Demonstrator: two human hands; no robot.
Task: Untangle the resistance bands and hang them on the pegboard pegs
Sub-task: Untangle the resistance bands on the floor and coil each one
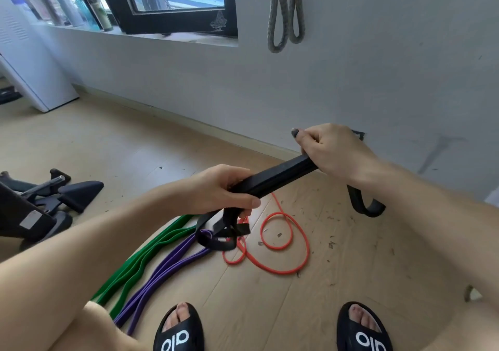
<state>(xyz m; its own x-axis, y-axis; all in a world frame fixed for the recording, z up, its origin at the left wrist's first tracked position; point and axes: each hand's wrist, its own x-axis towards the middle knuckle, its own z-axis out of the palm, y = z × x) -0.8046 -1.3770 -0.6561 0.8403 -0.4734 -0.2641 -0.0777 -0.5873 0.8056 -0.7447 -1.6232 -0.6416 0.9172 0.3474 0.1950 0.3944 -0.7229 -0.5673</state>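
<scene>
Both hands grip 1 black band (272, 179): the left hand (221, 188) clenched on its lower end, the right hand (329, 150) on the upper. Below the left hand, its tangled loops hang over the orange band (280, 248), purple band (167, 261) and green band (143, 256) on the floor (108, 148).

Landmark: thin band (283, 240) lying on floor (351, 269)
Left of it: two wide bands (151, 258) lying
Behind, on wall (378, 53): loops (286, 13) hanging
</scene>
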